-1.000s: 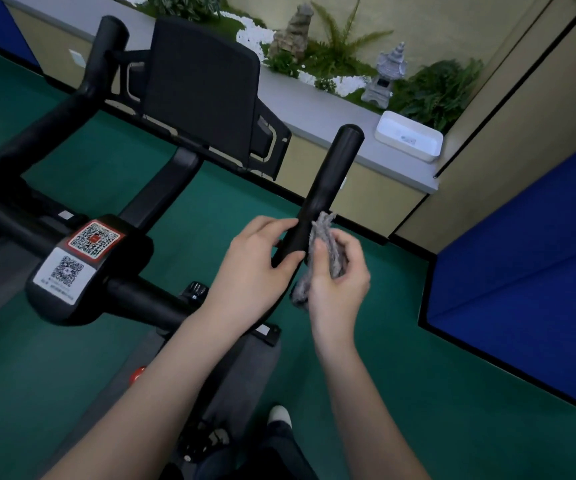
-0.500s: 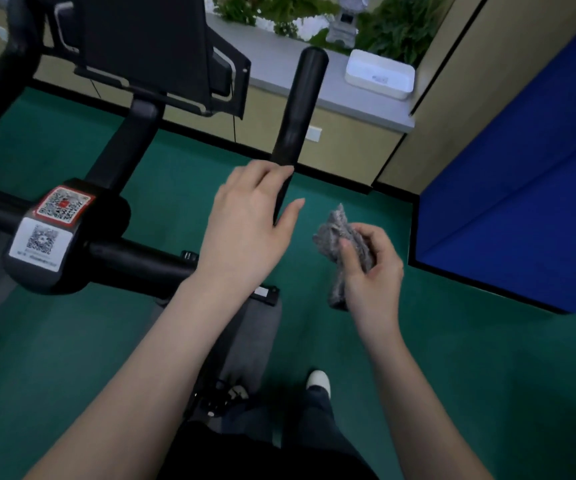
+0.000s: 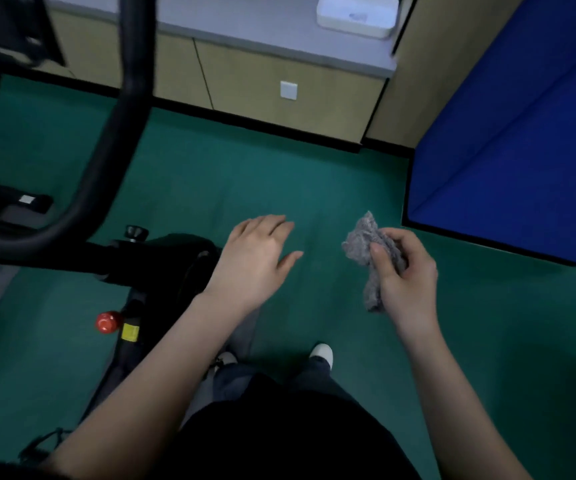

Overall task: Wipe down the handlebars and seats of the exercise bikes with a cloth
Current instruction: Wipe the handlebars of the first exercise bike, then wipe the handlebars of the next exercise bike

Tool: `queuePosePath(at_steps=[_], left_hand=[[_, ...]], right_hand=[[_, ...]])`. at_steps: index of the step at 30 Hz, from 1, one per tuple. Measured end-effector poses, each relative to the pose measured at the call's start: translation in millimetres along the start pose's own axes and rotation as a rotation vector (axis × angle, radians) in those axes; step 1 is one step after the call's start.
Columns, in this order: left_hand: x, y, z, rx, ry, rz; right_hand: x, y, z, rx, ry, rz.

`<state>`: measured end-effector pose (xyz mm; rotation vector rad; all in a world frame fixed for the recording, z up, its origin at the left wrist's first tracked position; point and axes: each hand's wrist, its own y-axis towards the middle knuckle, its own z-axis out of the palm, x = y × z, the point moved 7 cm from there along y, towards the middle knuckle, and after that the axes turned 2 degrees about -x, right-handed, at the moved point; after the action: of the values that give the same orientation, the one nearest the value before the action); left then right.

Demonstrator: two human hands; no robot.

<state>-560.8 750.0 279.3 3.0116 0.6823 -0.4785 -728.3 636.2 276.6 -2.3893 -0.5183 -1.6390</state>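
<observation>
Both my hands have come off the handlebar point(image 3: 120, 116) since half a second ago, and my view has dropped toward the green floor point(image 3: 314, 174). My left hand point(image 3: 257, 258) hovers empty above the floor, fingers straight and loosely spread. My right hand point(image 3: 406, 275) holds the grey cloth point(image 3: 359, 242) with thumb and curled fingers pinching it. One end pokes up, the rest hangs below the palm, and it touches nothing else. The handlebar curves up the left edge, well apart from both hands. Motion smears the picture, so the dark bulk point(image 3: 165, 261) beside my left wrist may be frame or seat. I judge the cloth is bunched as a firm wad, ready for the next part.
</observation>
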Motion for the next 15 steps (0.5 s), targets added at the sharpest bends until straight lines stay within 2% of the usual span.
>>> queuePosePath(at_steps=[10, 15], left_hand=[[-69.3, 46.0, 104.0, 0.305, 0.083, -0.062], [-76.4, 60.0, 114.5, 0.296, 0.084, -0.079]], right_hand=[[-86.4, 23.5, -149.3, -0.127, -0.092, 0.145], [-107.5, 37.6, -175.0, -0.174, -0.083, 0.209]])
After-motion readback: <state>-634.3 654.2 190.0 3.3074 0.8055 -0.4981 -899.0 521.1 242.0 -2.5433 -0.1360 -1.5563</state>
